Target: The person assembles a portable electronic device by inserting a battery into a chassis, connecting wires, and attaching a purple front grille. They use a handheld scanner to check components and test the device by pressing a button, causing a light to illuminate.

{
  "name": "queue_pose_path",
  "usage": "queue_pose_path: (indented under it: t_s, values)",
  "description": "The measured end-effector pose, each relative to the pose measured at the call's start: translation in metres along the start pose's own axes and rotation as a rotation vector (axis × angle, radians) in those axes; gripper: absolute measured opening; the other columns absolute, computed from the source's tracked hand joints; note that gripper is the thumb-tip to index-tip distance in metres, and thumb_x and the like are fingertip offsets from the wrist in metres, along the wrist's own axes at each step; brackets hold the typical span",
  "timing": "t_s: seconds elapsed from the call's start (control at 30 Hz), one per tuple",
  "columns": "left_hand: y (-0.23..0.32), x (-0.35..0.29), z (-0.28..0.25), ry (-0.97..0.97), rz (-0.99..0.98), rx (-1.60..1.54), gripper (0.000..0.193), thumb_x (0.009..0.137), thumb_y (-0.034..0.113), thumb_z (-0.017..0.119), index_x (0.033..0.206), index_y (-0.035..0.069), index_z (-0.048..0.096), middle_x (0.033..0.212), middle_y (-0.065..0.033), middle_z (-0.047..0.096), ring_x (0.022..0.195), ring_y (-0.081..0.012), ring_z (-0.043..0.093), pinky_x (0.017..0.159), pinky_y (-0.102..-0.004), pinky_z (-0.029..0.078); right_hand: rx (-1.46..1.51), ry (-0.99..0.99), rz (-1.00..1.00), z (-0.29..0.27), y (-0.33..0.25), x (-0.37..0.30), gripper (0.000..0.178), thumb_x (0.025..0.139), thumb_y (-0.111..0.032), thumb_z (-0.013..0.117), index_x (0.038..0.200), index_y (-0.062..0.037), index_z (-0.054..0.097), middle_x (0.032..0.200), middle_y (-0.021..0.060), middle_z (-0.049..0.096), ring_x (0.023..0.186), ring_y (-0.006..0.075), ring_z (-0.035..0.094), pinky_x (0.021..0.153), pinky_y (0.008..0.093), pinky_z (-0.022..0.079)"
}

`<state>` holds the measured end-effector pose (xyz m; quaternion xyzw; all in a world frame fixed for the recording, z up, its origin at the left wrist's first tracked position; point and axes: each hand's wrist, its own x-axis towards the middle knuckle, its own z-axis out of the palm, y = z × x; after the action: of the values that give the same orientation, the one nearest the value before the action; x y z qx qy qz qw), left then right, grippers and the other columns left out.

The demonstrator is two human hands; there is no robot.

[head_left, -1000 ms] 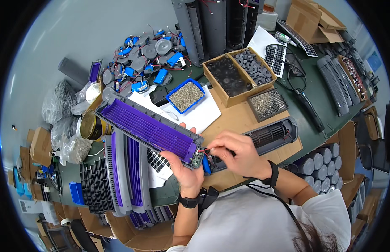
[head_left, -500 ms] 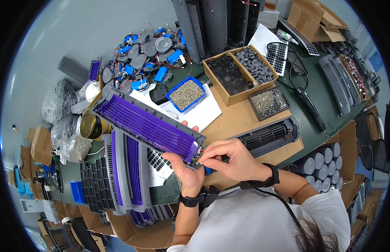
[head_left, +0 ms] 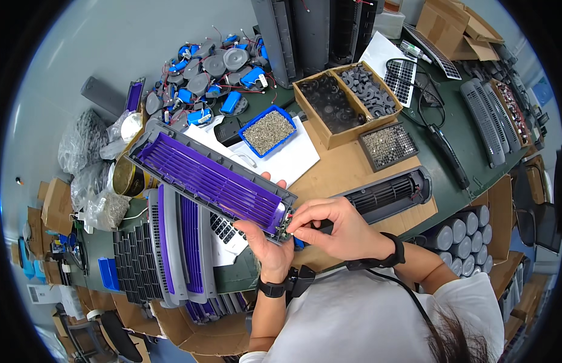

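Observation:
My left hand [head_left: 270, 251] is closed around the near right end of a long grey housing with purple slats [head_left: 208, 178], its thumb on the near edge and fingertips showing past the far edge. The housing slants up to the left above the table. At its right end sits a small circuit board with red wires [head_left: 286, 221]. The fingertips of my right hand [head_left: 335, 230] are pinched together against that end; what they grip is too small to make out. Behind the right hand, a second grey housing with a black ribbed roller [head_left: 387, 196] lies on the brown board.
A blue tray of screws [head_left: 267, 131], a wooden box of dark parts [head_left: 347, 106] and a screw grid tray [head_left: 388, 147] stand beyond my hands. Blue-wrapped packs with round grey bases [head_left: 211, 75] heap at far left. A handheld electric screwdriver [head_left: 447, 157] lies right; slatted purple-and-grey covers [head_left: 184, 242] lie left.
Both hands keep almost the same place at the end of the purple-slatted housing. The right fingers have shifted very slightly; the view has moved a little.

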<state>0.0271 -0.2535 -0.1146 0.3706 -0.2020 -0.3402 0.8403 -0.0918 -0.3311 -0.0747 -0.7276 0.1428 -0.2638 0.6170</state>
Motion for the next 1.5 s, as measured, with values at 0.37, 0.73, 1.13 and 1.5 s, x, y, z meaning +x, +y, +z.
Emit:
queue_pose_path:
  t_s: [0.37, 0.73, 1.13, 1.5]
  values:
    - [-0.008, -0.003, -0.005, -0.058, 0.063, 0.075, 0.081, 0.094, 0.071, 0.031, 0.153, 0.017, 0.023, 0.149, -0.0165, 0.039, 0.129, -0.0327, 0.049, 0.105, -0.0448, 0.044, -0.314, 0.118, -0.171, 0.015, 0.002, 0.001, 0.024, 0.078, 0.001, 0.068, 0.092, -0.0051, 0.05, 0.078, 0.0095, 0.061, 0.07, 0.0305, 0.062, 0.065, 0.04, 0.047]
    - [-0.009, -0.005, -0.004, -0.053, 0.07, 0.111, 0.082, 0.092, 0.071, 0.036, 0.153, 0.017, 0.024, 0.148, -0.0159, 0.04, 0.127, -0.0317, 0.051, 0.106, -0.0443, 0.043, -0.481, 0.091, -0.251, 0.019, -0.003, -0.001, 0.021, 0.08, 0.0, 0.063, 0.091, -0.0051, 0.047, 0.076, 0.0096, 0.059, 0.069, 0.0322, 0.06, 0.064, 0.0413, 0.042]
    - [-0.007, -0.005, -0.004, -0.057, 0.062, 0.093, 0.085, 0.091, 0.073, 0.034, 0.153, 0.016, 0.023, 0.148, -0.0168, 0.04, 0.127, -0.0328, 0.051, 0.105, -0.0447, 0.044, -0.279, 0.053, -0.1, 0.013, 0.0, 0.0, 0.024, 0.08, -0.002, 0.065, 0.093, -0.0037, 0.045, 0.077, 0.0128, 0.059, 0.07, 0.0361, 0.06, 0.059, 0.0453, 0.045]
    - [-0.009, -0.005, -0.005, -0.055, 0.053, 0.086, 0.088, 0.09, 0.074, 0.037, 0.153, 0.015, 0.023, 0.149, -0.0162, 0.04, 0.128, -0.0319, 0.05, 0.105, -0.044, 0.044, -0.385, 0.013, -0.151, 0.012, -0.002, 0.001, 0.024, 0.079, 0.001, 0.063, 0.093, -0.0039, 0.044, 0.078, 0.013, 0.058, 0.071, 0.0366, 0.059, 0.06, 0.0455, 0.044]
